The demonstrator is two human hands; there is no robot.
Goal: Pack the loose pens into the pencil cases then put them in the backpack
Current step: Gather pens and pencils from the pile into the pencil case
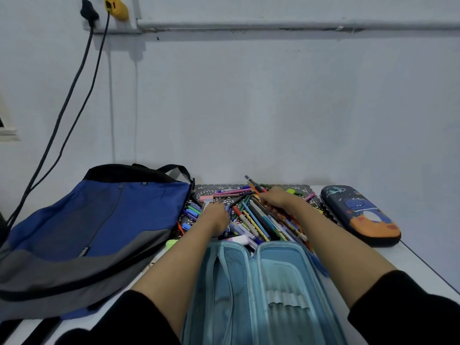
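The loose pens (251,221) are lying in a mixed heap of markers, pencils and highlighters on a dark patterned mat (211,190), at the far middle of the white table (413,260). Both arms are reaching out over a light blue pencil case (263,282), which is lying wide open at the near edge with its mesh pocket and elastic loops showing. The left hand (216,217) is resting knuckles-up on the left part of the heap, its fingers bending down among the pens; whether it is gripping anything cannot be told, since the fingertips are hidden. The right hand (275,199) is curling around a few pens at the far side of the heap, with purple and orange ends sticking out beyond its fingers. A second pencil case (361,215), dark with a dinosaur print, is lying zipped up to the right of the mat. The blue and grey backpack (94,220) is lying flat on the left, just beside the mat. Two black cables (74,83) are hanging down the wall on the far left.
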